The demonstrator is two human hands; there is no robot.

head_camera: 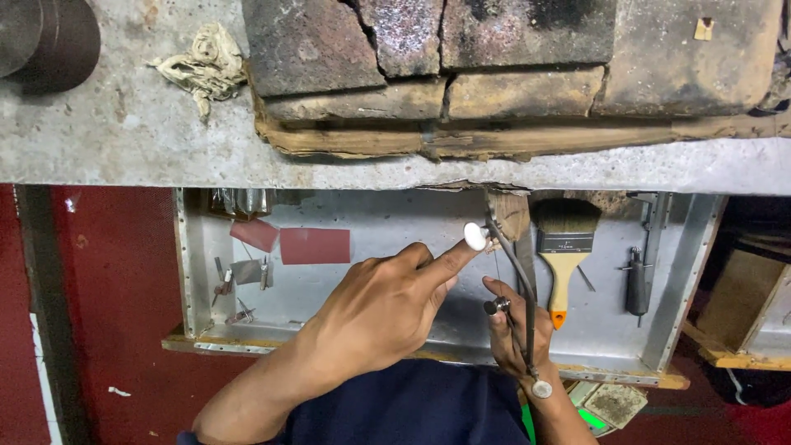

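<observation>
The left hand (383, 309) pinches a small white oval piece (475, 236) between thumb and extended forefinger, holding it against the wooden bench pin (507, 213) just under the far edge of the surface (132, 140). The right hand (515, 334), just to the right and nearer, is closed around the handle of a thin-framed saw (519, 288), probably a jeweller's saw, whose long axis runs near-to-far, up toward the piece. Below both hands lies an open metal drawer (395, 218) holding a paintbrush (563, 247), red sandpaper sheets (313, 245) and small tools; bricks (428, 58) sit on the surface.
</observation>
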